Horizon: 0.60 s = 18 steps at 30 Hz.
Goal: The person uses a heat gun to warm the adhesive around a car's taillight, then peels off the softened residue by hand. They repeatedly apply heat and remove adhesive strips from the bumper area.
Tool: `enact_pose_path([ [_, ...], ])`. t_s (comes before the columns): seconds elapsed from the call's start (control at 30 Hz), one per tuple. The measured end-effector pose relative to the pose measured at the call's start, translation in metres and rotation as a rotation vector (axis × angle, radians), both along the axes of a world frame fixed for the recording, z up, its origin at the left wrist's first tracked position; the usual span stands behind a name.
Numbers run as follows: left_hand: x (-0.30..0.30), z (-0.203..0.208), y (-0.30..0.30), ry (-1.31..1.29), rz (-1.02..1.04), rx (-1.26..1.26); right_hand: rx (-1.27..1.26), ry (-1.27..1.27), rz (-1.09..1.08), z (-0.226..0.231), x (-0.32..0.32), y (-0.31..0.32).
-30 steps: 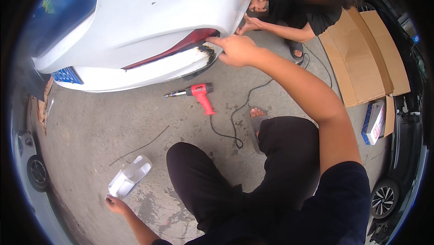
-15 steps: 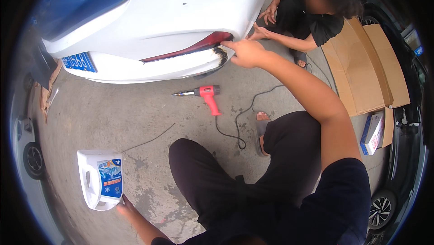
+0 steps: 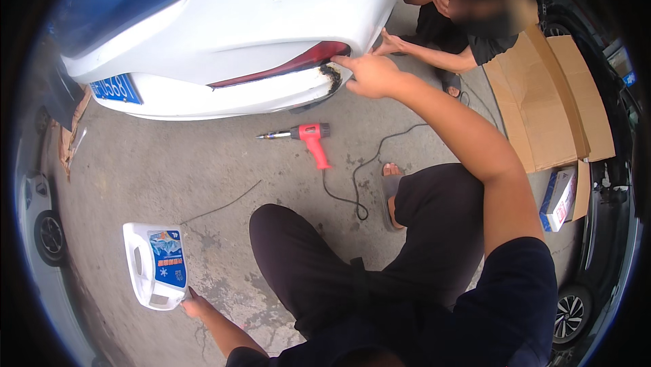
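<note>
My left hand [image 3: 194, 304] is closed on the lower end of a white plastic jug [image 3: 140, 262] with a blue label, held out at the lower left. My right hand [image 3: 369, 77] holds nothing. Its index finger is stretched out to the outer end of a red tail light [image 3: 285, 69] on a white car [image 3: 285, 11], its thumb lies apart below, and the other fingers are curled. Just under that finger, the corner of the rear bumper [image 3: 264, 89] has a dark, rough damaged patch [image 3: 330, 79].
On the concrete floor lies a red heat gun [image 3: 313, 140] with a black cord [image 3: 356, 194]. A person in black [image 3: 437, 25] squats at the car's right side, one hand [image 3: 388, 43] by its edge. Opened cardboard [image 3: 536, 109] and a small box [image 3: 559, 197] are at right.
The jug has turned a little and shifted slightly right in my left hand. The squatting person has lifted one hand toward their head. My right hand is almost unmoved.
</note>
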<state>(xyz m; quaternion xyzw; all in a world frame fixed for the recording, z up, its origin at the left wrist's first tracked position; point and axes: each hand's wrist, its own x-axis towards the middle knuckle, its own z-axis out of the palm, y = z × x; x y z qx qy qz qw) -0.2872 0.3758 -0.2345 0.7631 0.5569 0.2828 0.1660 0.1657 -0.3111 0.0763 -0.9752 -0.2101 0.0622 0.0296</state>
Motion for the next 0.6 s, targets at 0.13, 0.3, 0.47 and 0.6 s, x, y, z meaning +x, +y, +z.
enact_pose_path([
  [0.13,0.014,0.07,0.012,-0.246,0.126,0.07,0.006,-0.026,0.015,-0.004,0.001,-0.002],
  [0.3,0.025,0.077,0.015,0.153,-0.22,0.391,0.027,-0.001,0.017,-0.003,0.003,-0.005],
  [0.47,0.012,0.029,-0.007,0.178,-0.084,0.3,0.055,0.013,0.031,-0.008,0.007,-0.011],
  [0.6,0.001,0.01,-0.023,0.136,0.119,0.132,0.131,-0.089,0.084,-0.019,0.01,-0.016],
])
